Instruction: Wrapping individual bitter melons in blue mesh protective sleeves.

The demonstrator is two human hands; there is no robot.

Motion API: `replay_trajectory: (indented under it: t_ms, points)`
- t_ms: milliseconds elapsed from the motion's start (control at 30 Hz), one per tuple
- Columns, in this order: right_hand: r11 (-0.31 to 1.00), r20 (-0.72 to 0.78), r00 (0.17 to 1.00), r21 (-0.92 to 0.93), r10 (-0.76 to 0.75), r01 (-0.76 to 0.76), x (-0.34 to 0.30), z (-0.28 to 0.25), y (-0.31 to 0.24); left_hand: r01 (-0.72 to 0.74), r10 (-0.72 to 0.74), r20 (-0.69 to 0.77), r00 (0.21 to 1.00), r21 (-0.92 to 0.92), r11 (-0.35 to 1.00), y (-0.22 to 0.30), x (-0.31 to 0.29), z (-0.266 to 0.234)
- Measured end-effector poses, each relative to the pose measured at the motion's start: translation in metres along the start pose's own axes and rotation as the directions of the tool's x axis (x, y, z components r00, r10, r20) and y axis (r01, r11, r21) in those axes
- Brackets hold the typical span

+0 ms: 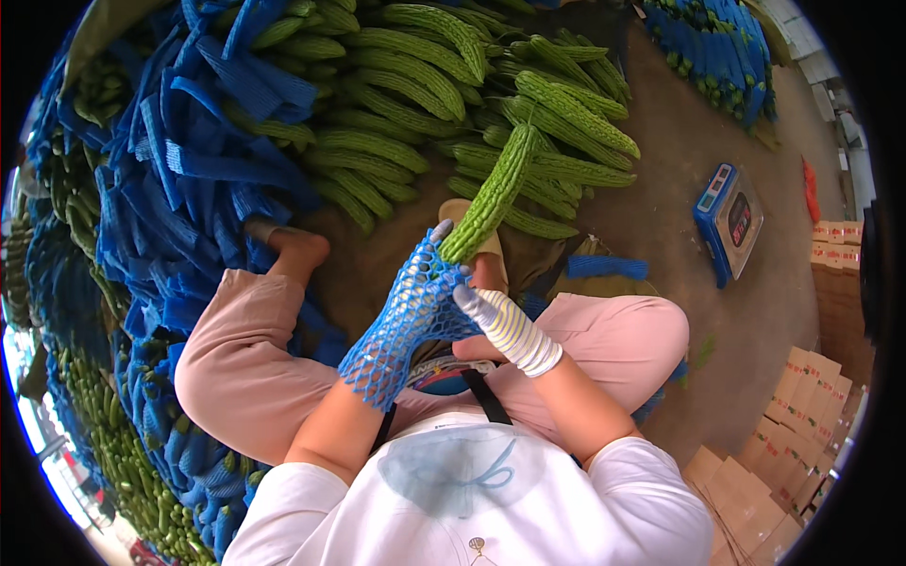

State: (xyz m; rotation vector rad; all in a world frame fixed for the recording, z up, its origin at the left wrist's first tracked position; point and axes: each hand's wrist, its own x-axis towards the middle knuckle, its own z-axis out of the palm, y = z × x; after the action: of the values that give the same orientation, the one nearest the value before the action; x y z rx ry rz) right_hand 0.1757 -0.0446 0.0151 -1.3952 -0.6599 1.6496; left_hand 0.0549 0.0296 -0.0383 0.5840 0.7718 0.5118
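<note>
My left hand (436,266) is inside a blue foam net sleeve (389,338), which stretches over the hand down past the wrist. Its gloved fingertips poke out at the top and close round the lower end of a bitter melon (498,193). The melon is long, green and ridged, and points up and away to the right. My right hand (500,325), in a white glove with yellow and grey stripes, pinches the sleeve's edge beside the melon's end. Some of its fingers are hidden under the net.
A heap of bitter melons (396,80) lies ahead. Loose blue net sleeves (179,179) pile up at the left, and one more sleeve (607,267) lies near my right knee. A blue scale (729,224) stands on the floor at right. Netted melons (722,61) lie far right; cardboard boxes (802,406) stand nearer.
</note>
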Motion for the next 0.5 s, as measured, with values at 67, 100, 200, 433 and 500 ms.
replay_trajectory:
  t_ms: [67, 100, 200, 433, 500]
  points:
    - [0.998, -0.068, 0.996, 0.026, -0.051, 0.053, 0.005, -0.002, 0.018, -0.283, 0.171, 0.225, 0.959, 0.765, 0.578, 0.001, 0.000, -0.009]
    - [0.987, -0.191, 0.972, 0.052, -0.137, 0.150, 0.012, -0.004, 0.017, -0.194, 0.162, 0.109, 0.981, 0.469, 0.862, -0.002, 0.001, -0.002]
    - [0.939, -0.422, 0.846, -0.047, -0.327, 0.340, 0.059, -0.034, -0.004, -0.054, 0.083, 0.095, 0.992, -0.270, 0.961, 0.006, 0.001, 0.011]
    - [0.783, -0.391, 0.777, -0.589, -0.494, 0.201, 0.162, -0.115, -0.042, -0.037, 0.048, 0.031, 0.998, -0.289, 0.957, 0.030, -0.009, 0.024]
    - [0.736, -0.427, 0.751, -0.668, -0.504, 0.114, 0.176, -0.127, -0.045, -0.040, 0.051, 0.028, 0.998, -0.307, 0.951, 0.037, -0.015, 0.026]
